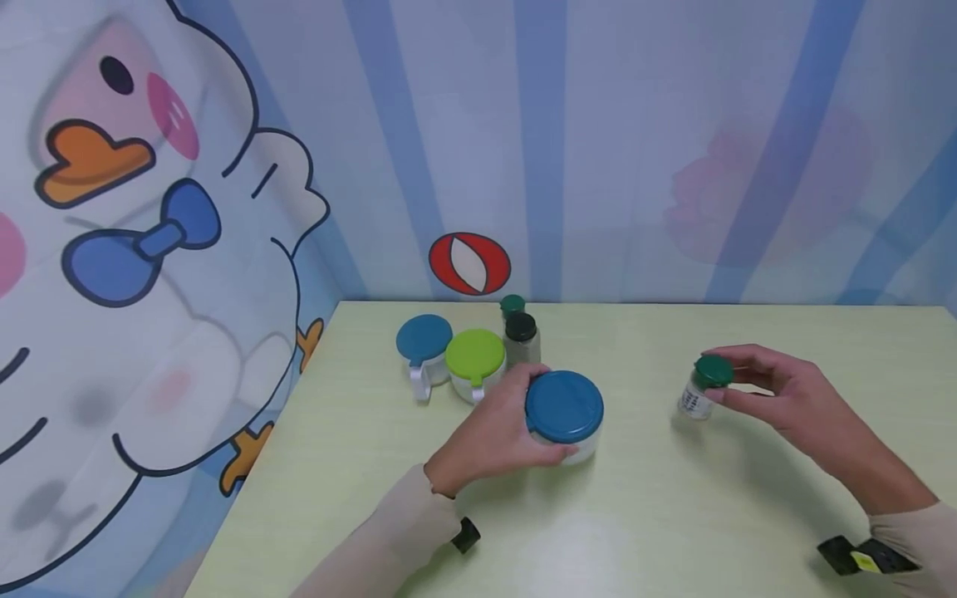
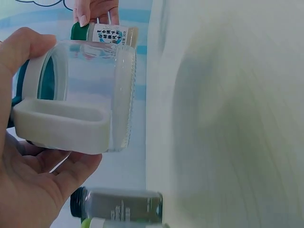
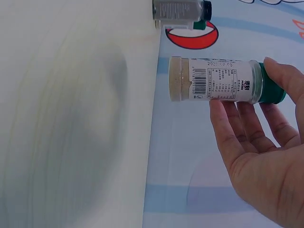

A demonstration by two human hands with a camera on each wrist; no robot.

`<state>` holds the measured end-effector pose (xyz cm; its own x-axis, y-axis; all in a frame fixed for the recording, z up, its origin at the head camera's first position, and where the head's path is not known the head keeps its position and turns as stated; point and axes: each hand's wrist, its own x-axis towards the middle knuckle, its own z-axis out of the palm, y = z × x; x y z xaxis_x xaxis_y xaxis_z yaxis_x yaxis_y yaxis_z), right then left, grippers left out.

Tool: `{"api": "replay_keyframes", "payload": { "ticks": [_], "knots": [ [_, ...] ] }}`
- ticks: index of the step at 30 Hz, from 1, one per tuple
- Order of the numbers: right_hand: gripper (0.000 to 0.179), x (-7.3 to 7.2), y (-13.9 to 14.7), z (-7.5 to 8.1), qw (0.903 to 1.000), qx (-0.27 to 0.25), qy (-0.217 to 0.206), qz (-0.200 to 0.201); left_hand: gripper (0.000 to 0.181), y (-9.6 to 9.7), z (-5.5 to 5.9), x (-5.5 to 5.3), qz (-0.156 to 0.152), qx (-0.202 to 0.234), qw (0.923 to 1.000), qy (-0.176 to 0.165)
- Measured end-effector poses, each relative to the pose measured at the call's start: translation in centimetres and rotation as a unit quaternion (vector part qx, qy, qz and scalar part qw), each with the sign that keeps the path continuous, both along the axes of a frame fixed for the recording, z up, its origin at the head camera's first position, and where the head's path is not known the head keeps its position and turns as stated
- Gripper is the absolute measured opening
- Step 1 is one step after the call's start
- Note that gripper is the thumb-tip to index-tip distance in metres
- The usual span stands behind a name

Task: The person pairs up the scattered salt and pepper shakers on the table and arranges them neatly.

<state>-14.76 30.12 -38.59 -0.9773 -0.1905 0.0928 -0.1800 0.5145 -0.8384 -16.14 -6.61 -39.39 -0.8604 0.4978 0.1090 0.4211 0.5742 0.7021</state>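
My left hand [image 1: 497,436] grips a clear seasoning jar [image 1: 564,407] with a blue lid, thumb and fingers on opposite sides. A white handle [image 2: 61,128] on the jar faces the left wrist camera. On the right, my right hand [image 1: 800,403] holds a small spice bottle [image 1: 696,402] near its green cap, between thumb and fingers. Its white label [image 3: 221,80] carries a barcode and print, and pale contents show at the base. Both containers are upright, held close over the table.
Left of the held jar stand another blue-lidded jar [image 1: 424,345], a green-lidded jar [image 1: 475,357] and a black-capped bottle [image 1: 522,339]. A green-capped bottle [image 1: 512,306] is partly hidden behind them. The pale table [image 1: 822,349] ends at a cartoon-printed backdrop [image 1: 613,149].
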Motion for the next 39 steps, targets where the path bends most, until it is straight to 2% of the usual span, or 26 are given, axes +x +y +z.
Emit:
{"api": "replay_keyframes", "payload": {
  "ticks": [4,11,19,25,34,39],
  "knots": [
    [0.047,0.1,1.2,-0.1,0.9999,0.002,0.011,-0.011,0.09,1.1,0.0,-0.5,-0.007,-0.008,0.9998,0.018],
    [0.047,-0.1,3.1,-0.7,0.9994,0.003,0.011,-0.032,0.09,3.0,-0.5,-1.4,-0.015,-0.009,0.9996,0.024],
    [0.05,0.1,5.0,-1.1,0.9981,0.021,0.003,-0.058,0.088,4.9,-1.0,-2.3,-0.032,0.012,0.999,0.029],
    [0.051,0.2,6.0,-1.4,0.9971,0.015,-0.012,-0.074,0.089,6.5,-1.3,-2.6,-0.043,0.009,0.9981,0.044],
    [0.049,0.3,7.2,-1.8,0.997,0.004,-0.004,-0.077,0.089,8.8,-1.5,-2.7,-0.05,-0.015,0.9957,0.077],
    [0.051,0.2,7.6,-2.1,0.9966,0.005,-0.005,-0.082,0.088,9.9,-1.6,-2.8,-0.048,-0.016,0.9956,0.078]
  ]
}}
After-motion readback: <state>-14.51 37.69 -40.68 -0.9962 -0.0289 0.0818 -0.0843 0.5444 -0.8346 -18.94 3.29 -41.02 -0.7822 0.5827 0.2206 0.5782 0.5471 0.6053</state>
